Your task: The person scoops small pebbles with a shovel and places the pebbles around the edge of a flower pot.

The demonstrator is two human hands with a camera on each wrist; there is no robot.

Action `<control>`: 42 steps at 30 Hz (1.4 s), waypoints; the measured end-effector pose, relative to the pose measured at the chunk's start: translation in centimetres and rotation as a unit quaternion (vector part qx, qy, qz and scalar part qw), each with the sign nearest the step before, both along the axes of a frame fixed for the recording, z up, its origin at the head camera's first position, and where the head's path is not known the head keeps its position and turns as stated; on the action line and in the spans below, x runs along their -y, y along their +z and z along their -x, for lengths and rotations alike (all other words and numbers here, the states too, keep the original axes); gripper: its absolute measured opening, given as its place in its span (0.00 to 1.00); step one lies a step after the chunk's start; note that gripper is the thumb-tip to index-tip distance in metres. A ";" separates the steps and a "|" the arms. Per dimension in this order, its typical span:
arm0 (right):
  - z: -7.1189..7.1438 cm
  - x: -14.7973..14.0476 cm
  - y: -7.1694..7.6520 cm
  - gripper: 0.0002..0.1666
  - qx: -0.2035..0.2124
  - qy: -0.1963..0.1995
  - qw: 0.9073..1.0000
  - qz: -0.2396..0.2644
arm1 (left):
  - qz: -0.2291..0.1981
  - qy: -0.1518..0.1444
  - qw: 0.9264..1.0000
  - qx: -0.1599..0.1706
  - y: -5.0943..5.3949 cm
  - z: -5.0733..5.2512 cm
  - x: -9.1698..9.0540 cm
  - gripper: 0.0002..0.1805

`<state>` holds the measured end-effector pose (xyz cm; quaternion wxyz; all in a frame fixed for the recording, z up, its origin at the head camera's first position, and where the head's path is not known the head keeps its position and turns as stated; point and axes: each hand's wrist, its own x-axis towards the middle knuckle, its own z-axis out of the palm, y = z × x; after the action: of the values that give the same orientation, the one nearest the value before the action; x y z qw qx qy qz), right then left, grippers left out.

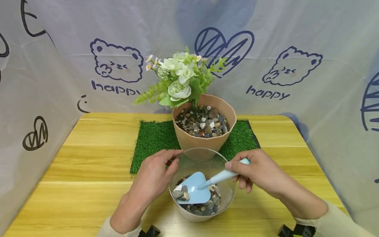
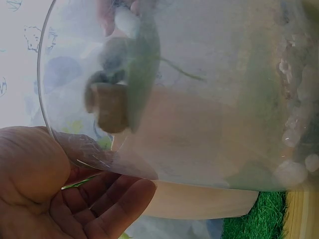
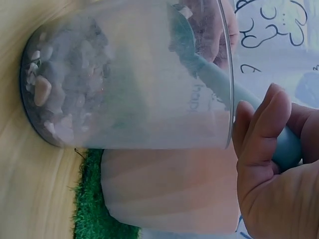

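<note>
A clear round container with pebbles in its bottom stands on the table near me. At its left rim, my left hand pinches the edge; the left wrist view shows curled fingers outside the wall. My right hand grips the handle of a light blue plastic trowel over the container's right side. The trowel's blade is inside the opening, above the pebbles, with a few stones at its left end. In the right wrist view, fingers wrap the trowel handle.
Just behind the container is a peach flowerpot filled with pebbles, holding white flowers and green leaves. It stands on a green artificial-grass mat. A printed white cloth hangs around the wooden table.
</note>
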<state>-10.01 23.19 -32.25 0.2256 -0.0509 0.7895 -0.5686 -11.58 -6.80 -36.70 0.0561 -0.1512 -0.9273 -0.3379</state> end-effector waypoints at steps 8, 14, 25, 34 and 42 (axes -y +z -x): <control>0.0 -0.8 -0.7 0.20 -0.009 -0.009 1.000 0.021 | -0.005 0.000 1.000 -0.002 -0.1 0.0 -0.1 0.16; -0.1 -0.9 -1.1 0.20 -0.018 -0.009 0.999 0.040 | -0.005 0.002 1.000 -0.004 -0.1 0.0 0.0 0.16; -0.3 -1.0 -1.4 0.18 -0.014 -0.028 0.998 0.055 | -0.006 -0.001 1.000 -0.004 0.1 0.0 -0.1 0.16; 0.0 -1.8 -1.4 0.14 -0.019 -0.082 0.995 0.052 | -0.006 0.000 1.000 -0.005 0.1 -0.1 0.0 0.16; 0.1 -2.7 -1.3 0.12 -0.046 -0.105 0.992 0.059 | 0.006 0.000 1.000 -0.015 0.1 0.0 -0.1 0.16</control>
<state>-10.08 25.87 -33.59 0.1245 -0.0070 0.7648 -0.6320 -11.59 -6.73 -36.62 0.0689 -0.1562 -0.9283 -0.3303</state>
